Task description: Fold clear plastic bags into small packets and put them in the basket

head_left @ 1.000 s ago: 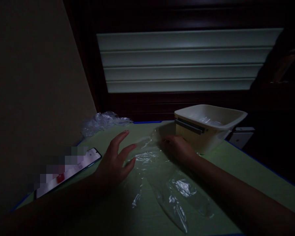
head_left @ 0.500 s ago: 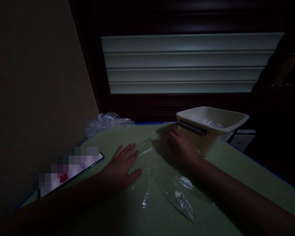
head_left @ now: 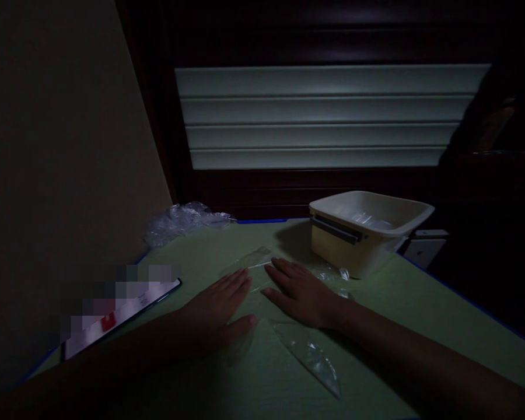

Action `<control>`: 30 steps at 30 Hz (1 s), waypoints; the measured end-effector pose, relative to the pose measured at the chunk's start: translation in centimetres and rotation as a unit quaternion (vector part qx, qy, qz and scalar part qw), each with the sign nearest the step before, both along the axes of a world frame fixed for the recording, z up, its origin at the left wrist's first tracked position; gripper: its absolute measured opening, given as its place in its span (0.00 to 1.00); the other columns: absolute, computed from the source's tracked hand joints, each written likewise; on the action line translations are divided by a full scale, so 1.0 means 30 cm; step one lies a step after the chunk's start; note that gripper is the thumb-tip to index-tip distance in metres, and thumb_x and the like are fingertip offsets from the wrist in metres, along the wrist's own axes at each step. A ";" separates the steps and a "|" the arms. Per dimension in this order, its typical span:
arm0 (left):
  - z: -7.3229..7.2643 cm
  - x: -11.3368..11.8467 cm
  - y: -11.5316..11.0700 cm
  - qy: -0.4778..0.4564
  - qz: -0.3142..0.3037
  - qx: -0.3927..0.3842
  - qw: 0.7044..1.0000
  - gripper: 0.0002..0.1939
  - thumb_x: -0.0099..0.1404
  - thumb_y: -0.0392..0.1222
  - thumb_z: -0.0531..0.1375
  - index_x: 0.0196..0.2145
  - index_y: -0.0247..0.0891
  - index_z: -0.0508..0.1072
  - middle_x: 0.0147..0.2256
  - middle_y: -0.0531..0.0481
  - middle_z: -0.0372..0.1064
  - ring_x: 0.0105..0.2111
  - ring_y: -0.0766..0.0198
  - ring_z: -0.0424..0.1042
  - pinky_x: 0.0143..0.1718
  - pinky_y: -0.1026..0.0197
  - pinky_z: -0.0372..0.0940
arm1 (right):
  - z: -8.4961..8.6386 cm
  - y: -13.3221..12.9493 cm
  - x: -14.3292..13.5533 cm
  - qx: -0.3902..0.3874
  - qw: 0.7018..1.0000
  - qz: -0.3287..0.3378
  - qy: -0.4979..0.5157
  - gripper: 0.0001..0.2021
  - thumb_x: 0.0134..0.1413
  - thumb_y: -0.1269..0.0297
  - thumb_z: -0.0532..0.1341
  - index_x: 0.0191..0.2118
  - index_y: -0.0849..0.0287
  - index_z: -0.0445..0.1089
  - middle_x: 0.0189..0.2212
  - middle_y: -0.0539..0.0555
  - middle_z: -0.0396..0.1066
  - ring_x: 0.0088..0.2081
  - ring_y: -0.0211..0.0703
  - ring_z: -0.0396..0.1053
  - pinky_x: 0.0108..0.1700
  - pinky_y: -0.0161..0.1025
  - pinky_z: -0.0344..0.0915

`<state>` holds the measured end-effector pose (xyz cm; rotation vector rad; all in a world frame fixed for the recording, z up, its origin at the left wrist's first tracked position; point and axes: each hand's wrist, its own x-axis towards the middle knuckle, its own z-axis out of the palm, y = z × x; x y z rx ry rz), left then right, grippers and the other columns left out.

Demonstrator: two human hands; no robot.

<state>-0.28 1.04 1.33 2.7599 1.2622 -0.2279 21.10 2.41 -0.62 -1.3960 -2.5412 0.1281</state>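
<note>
A clear plastic bag [head_left: 308, 350] lies spread on the pale green tabletop [head_left: 376, 373], with shiny creases toward its near end. My left hand [head_left: 219, 309] rests flat on its left side, fingers stretched and thumb apart. On the bag's right side lies my right hand [head_left: 300, 291], palm down with fingers extended. The fingertips of both hands point toward each other across a narrow gap. Parts of the bag are hidden under the hands.
A cream plastic bin [head_left: 339, 245] with a grey handle stands at the back right, clear plastic inside. Crumpled clear plastic [head_left: 184, 221] sits at the back left. A phone [head_left: 122, 318] lies left. White boxes [head_left: 424, 248] show beyond the right edge.
My right hand has come down from beside the bin, nearer to me and leftward, and now lies flat on the bag. The left hand has barely moved.
</note>
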 end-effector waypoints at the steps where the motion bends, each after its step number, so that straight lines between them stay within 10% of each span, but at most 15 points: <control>1: 0.003 0.000 -0.002 -0.001 0.000 -0.002 1.000 0.34 0.67 0.53 0.43 0.62 0.26 0.41 0.63 0.38 0.28 0.62 0.54 0.32 0.60 0.50 0.40 | 0.001 -0.003 0.018 -0.001 1.000 -0.012 -0.001 0.32 0.60 0.47 0.42 0.61 0.69 0.52 0.61 0.68 0.48 0.61 0.55 0.45 0.59 0.51 0.45; 16: -0.002 0.000 -0.018 -0.035 0.023 0.034 0.999 0.34 0.66 0.55 0.45 0.61 0.27 0.48 0.62 0.35 0.37 0.62 0.51 0.40 0.60 0.48 0.42 | -0.027 -0.142 0.279 0.035 0.991 -0.125 0.038 0.29 0.59 0.52 0.45 0.58 0.69 0.57 0.58 0.66 0.54 0.57 0.54 0.57 0.56 0.50 0.57; 23: -0.016 -0.007 -0.001 -0.145 0.033 0.189 0.971 0.24 0.65 0.51 0.47 0.50 0.31 0.66 0.54 0.36 0.59 0.55 0.51 0.57 0.56 0.48 0.51 | 0.093 -0.093 0.071 0.102 0.983 -0.115 0.097 0.25 0.59 0.60 0.45 0.58 0.70 0.57 0.58 0.65 0.56 0.56 0.52 0.58 0.56 0.47 0.56; 30: -0.051 -0.041 0.067 -0.107 -0.005 0.094 0.990 0.27 0.67 0.48 0.44 0.58 0.28 0.55 0.61 0.38 0.46 0.60 0.55 0.47 0.58 0.53 0.49 | 0.026 -0.060 -0.138 0.034 0.996 -0.072 0.046 0.26 0.60 0.61 0.46 0.58 0.77 0.54 0.59 0.71 0.52 0.60 0.55 0.48 0.59 0.49 0.48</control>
